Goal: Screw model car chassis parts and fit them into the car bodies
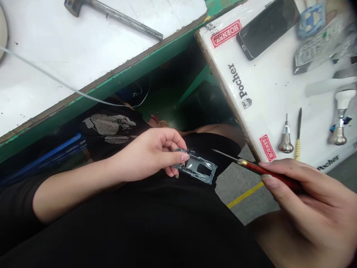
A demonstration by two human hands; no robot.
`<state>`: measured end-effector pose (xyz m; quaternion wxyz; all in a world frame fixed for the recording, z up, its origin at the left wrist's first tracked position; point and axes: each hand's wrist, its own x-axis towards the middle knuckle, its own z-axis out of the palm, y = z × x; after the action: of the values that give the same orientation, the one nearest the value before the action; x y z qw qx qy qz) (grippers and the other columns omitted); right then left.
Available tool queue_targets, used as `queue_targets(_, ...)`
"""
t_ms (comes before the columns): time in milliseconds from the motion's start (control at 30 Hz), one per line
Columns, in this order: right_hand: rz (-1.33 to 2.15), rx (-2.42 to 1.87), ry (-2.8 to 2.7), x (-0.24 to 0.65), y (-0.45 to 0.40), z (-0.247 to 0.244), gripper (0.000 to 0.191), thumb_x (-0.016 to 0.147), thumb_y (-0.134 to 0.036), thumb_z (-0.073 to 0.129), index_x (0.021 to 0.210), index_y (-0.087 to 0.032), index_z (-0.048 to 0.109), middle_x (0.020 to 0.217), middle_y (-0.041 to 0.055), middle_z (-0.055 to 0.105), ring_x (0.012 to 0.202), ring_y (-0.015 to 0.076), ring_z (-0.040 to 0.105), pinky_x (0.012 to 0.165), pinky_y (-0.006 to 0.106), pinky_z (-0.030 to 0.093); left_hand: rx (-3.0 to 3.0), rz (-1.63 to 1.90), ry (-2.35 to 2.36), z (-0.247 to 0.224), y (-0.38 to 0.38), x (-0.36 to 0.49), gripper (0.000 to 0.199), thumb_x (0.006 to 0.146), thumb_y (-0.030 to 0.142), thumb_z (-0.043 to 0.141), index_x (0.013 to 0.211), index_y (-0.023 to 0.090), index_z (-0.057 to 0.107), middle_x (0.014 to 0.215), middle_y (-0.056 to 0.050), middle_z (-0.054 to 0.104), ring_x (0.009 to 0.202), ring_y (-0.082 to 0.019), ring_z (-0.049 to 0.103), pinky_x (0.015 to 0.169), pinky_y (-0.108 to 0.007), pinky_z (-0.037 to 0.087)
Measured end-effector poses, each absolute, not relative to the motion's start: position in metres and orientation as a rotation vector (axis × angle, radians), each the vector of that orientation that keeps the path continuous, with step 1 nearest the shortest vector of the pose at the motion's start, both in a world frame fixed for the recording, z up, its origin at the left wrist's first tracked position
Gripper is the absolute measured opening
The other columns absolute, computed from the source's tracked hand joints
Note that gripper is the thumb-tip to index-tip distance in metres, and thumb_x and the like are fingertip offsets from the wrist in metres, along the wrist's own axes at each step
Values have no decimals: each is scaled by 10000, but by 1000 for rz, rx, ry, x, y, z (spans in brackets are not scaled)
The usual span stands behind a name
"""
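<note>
In the head view, your left hand (158, 152) is pinching one grey car-shaped piece (198, 166) between thumb and fingers, above your black clothing (167, 216); your right hand (315, 201) is gripping one red-handled pointed tool (252, 167), its tip standing near the piece. One hammer (119, 16) is lying on the white tabletop (41, 67); one phone (269, 28) and one yellow-handled tool (298, 134) are resting on the white board (264, 93), where two red HORNBY labels (225, 33) are showing. One yellow line (245, 194) is crossing the grey floor (234, 182)
</note>
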<state>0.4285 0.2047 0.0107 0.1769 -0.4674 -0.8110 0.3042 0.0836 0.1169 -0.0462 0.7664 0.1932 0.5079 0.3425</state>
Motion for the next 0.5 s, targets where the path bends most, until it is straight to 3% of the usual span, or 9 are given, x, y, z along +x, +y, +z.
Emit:
queue_targets(200, 931, -1005, -2494, 410, 209, 7, 288, 1028, -76, 908, 1255, -254, 895, 1089, 29, 864, 870, 175, 809, 748, 302, 668, 560, 661, 1194, -43, 114, 91, 132, 1050, 247, 870, 1050, 197, 748, 821, 4, 813, 694, -169, 841, 647, -251, 719)
queue_targets(500, 895, -989, -2567, 409, 207, 10, 296, 1049, -40, 865, 1254, -252, 881, 1129, 27, 851, 877, 165, 808, 826, 314, 705, 722, 648, 1249, -42, 111, 92, 140, 1044, 291, 860, 1044, 220, 739, 794, 10, 832, 683, -179, 845, 625, -251, 690)
